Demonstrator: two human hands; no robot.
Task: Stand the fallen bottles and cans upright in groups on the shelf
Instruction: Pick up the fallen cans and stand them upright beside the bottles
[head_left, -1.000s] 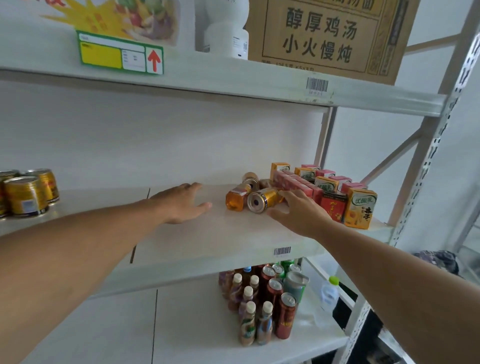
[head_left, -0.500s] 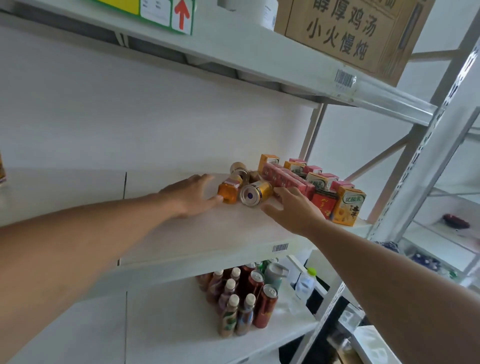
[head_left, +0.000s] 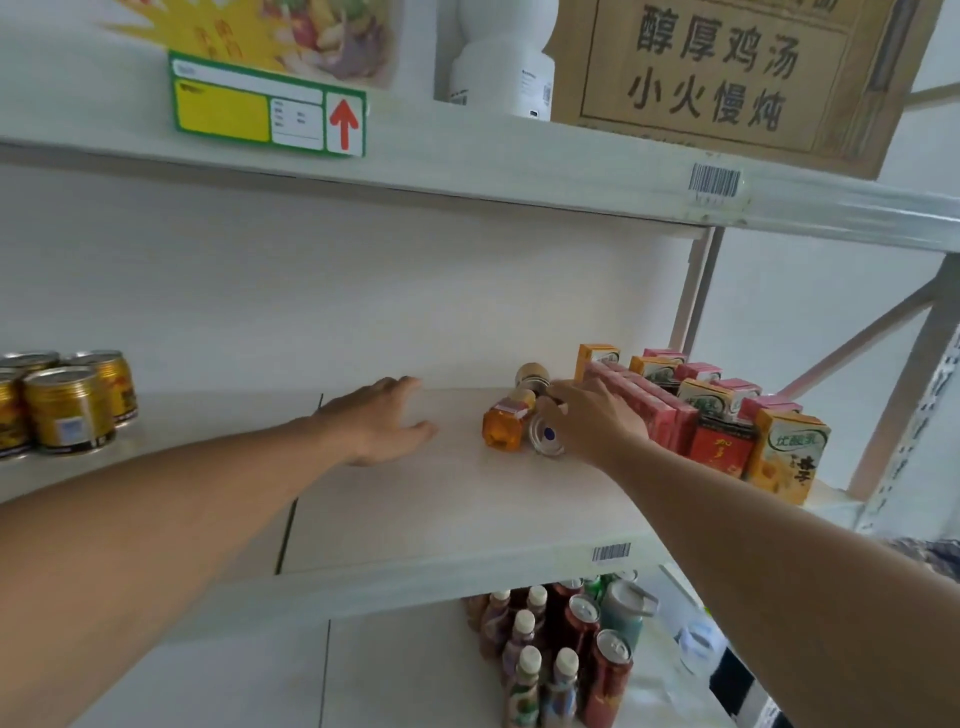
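While cartons (head_left: 675, 415) crowd its right, the right hand (head_left: 597, 421) covers a fallen can (head_left: 546, 439).

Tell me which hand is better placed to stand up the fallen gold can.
Right. The right hand is already draped over the fallen gold can, fingers around its body. The left hand lies flat and open on the shelf, clear of the can, with the orange bottle lying between them.

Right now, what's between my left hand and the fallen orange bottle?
Nothing: the head view shows bare shelf between the left hand and the orange bottle.
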